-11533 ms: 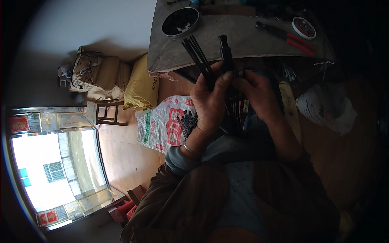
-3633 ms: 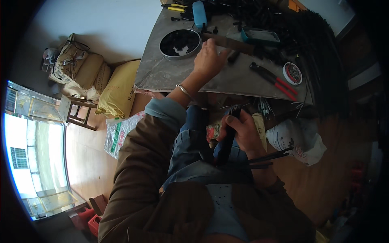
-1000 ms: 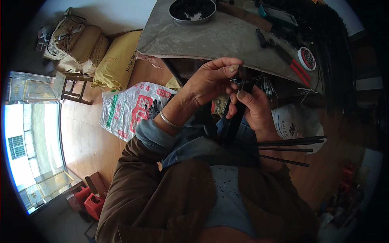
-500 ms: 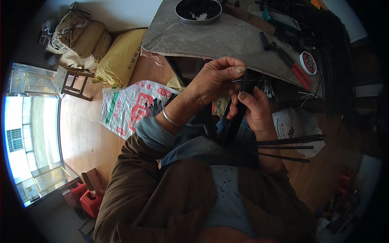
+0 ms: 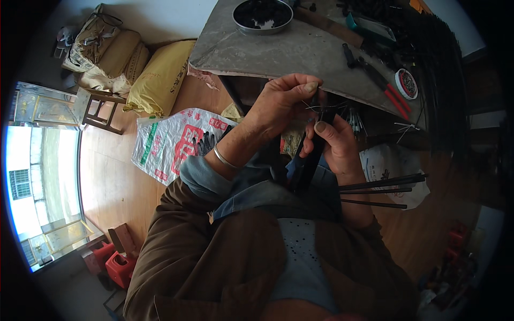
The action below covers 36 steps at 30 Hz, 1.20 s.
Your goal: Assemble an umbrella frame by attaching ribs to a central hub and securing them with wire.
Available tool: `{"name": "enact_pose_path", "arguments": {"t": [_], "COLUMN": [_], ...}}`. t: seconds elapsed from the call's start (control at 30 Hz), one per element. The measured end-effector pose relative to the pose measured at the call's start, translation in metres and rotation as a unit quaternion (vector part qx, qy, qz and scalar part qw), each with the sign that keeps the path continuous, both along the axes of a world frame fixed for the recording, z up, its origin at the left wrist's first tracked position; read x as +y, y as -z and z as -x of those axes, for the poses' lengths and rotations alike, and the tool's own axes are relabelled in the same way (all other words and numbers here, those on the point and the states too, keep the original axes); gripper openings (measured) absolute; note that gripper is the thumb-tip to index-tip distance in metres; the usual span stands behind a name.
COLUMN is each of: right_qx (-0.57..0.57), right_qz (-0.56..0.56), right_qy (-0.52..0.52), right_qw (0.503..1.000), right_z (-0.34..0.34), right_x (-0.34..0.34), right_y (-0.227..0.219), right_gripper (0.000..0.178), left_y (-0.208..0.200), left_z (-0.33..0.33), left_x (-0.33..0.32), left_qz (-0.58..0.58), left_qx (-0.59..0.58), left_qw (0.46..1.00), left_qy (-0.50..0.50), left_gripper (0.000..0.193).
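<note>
My right hand [image 5: 338, 143] closes its thumb and fingers on the top of a dark, flat bar [image 5: 309, 168], which stands up from my lap. Just above, my left hand [image 5: 284, 101] is closed in a pinch, with thumb and forefinger together. Thin pale wires [image 5: 317, 107] cross the bar's upper end, beside the left fingertips. What exactly the left fingers grip is too small and dark to make out. Several slim black rods [image 5: 383, 183] stick out to the right past my right forearm. A blue cloth [image 5: 251, 195] covers my lap.
Ahead stands a grey table [image 5: 310, 64] bearing a round bowl of black pieces [image 5: 262, 15], red-handled pliers [image 5: 393, 96] and a small round tub [image 5: 407, 84]. A white printed sack [image 5: 166, 142] with black rods lies on the floor at left, near a yellow sack [image 5: 160, 80].
The left fingertips have shifted slightly, and the thin wires at the bar's top now lie at a different angle. My right hand and the bar stay almost where they were.
</note>
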State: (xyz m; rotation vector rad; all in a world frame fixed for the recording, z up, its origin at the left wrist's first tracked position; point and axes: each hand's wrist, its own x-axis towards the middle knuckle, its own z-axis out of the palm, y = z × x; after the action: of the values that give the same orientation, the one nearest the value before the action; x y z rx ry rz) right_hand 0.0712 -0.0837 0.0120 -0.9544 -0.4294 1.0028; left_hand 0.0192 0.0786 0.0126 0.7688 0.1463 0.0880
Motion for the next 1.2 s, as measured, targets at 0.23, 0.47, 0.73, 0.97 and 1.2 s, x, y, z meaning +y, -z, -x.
{"name": "enact_pose_path", "arguments": {"t": [0.23,0.47,0.73,0.97,1.2], "right_qx": [0.012,0.003,0.000,-0.002,-0.001], "right_qz": [-0.005,-0.007,-0.009,-0.009,-0.002], "right_qy": [-0.002,0.000,-0.017,-0.016,-0.011], "right_qw": [1.000,1.000,1.000,1.000,1.000], "right_z": [0.0005,0.0009,0.0010,0.0013,0.0013], "right_x": [-0.0008,-0.0021,-0.0006,0.0001,0.0011], "right_y": [0.0011,0.0028,-0.0013,-0.0004,-0.0006], "right_gripper": [0.024,0.025,0.029,0.028,0.027], "left_y": [0.0009,0.0029,0.0010,0.0054,0.0052], "left_z": [0.0016,0.0013,0.0021,0.0003,0.0008], "left_x": [-0.0017,-0.0029,-0.0013,0.0003,0.0004], "left_qz": [-0.007,-0.017,-0.009,0.022,0.030], "left_qx": [-0.010,-0.010,-0.023,-0.026,-0.029], "left_qw": [1.000,1.000,1.000,0.999,0.999], "left_qy": [0.011,0.006,0.017,0.028,0.017], "left_gripper": [0.017,0.014,0.012,0.015,0.014]}}
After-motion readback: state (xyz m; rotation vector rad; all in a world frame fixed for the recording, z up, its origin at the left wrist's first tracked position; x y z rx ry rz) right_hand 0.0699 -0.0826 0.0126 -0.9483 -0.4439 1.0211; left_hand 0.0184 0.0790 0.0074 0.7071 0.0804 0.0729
